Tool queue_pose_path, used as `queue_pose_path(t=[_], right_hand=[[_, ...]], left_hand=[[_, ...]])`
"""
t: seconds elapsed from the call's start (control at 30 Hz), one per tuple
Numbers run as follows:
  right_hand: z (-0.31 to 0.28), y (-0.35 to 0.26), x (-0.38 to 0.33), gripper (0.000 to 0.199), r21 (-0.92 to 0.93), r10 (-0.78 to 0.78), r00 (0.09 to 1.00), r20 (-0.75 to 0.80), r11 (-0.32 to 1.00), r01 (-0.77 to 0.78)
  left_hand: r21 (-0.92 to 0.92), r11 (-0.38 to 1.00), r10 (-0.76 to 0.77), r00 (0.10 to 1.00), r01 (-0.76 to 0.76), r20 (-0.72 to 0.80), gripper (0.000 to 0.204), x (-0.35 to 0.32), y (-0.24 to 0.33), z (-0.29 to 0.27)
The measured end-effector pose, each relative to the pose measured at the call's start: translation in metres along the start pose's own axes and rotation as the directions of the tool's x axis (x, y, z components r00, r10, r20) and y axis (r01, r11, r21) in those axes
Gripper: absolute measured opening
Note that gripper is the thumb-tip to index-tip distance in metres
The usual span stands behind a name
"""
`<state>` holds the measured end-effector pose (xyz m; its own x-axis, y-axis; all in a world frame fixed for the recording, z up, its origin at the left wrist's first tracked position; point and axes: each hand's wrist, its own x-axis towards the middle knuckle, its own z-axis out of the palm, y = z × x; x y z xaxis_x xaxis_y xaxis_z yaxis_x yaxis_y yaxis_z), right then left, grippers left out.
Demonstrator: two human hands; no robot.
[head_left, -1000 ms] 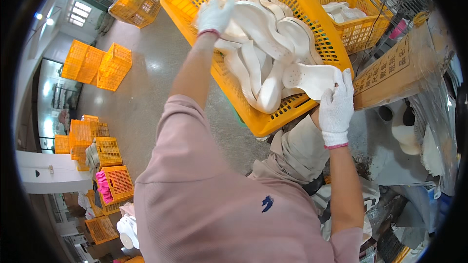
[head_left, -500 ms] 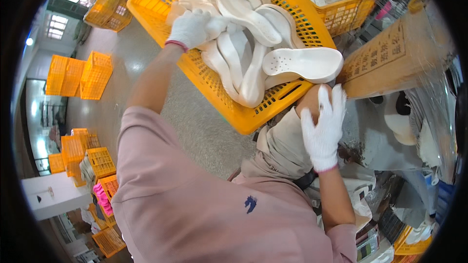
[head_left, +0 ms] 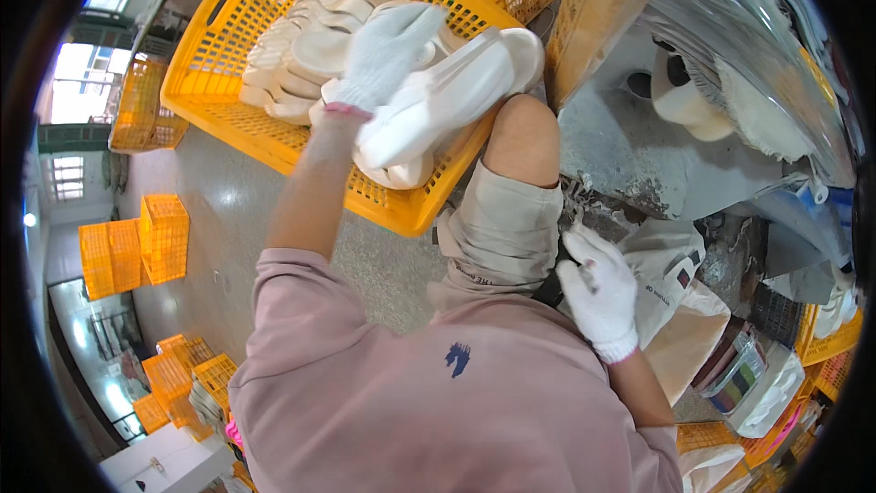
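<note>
Left hand: the gloved left hand (head_left: 388, 50) is laid over a bundle of white shoe soles (head_left: 438, 105), fingers curled around the bundle's upper side, so the bundle is clamped and partly lifted at the near right corner of the crate.
Right hand: the gloved right hand (head_left: 598, 288) is held low beside the person's thigh, near right, fingers loosely spread and closed on nothing.
Soles in hand: the gripped bundle is tilted, its far end resting over the rim of the yellow plastic crate (head_left: 274, 141), close to the person's bare knee (head_left: 520, 137).
Crate contents: a row of further white soles (head_left: 301, 59) is stacked on edge at the far left of the crate; much of the mesh floor is seen bare.
Progress: judged from the layout, one bundle is being taken up while a good share of soles is left in the crate.
Surroundings: a grey workbench (head_left: 639, 151) is seen on the right, more yellow crates (head_left: 137, 242) on the floor at left.
</note>
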<state>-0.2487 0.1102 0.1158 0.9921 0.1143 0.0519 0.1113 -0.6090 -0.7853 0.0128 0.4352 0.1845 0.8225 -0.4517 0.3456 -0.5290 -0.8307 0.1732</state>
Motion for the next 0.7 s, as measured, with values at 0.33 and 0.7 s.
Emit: queue_pose_path(t=[0.33, 0.7], right_hand=[[-0.022, 0.039, -0.045, 0.027, 0.054, 0.266, 0.957, -0.114, 0.964, -0.262], [-0.013, 0.032, -0.016, 0.029, 0.009, 0.100, 0.995, -0.010, 0.995, -0.100]], left_hand=[[-0.313, 0.709, -0.364, 0.708, 0.632, 0.606, 0.043, -0.055, -0.050, 0.028], [-0.640, 0.470, -0.666, 0.720, 0.608, 0.194, 0.045, -0.084, -0.019, 0.046]])
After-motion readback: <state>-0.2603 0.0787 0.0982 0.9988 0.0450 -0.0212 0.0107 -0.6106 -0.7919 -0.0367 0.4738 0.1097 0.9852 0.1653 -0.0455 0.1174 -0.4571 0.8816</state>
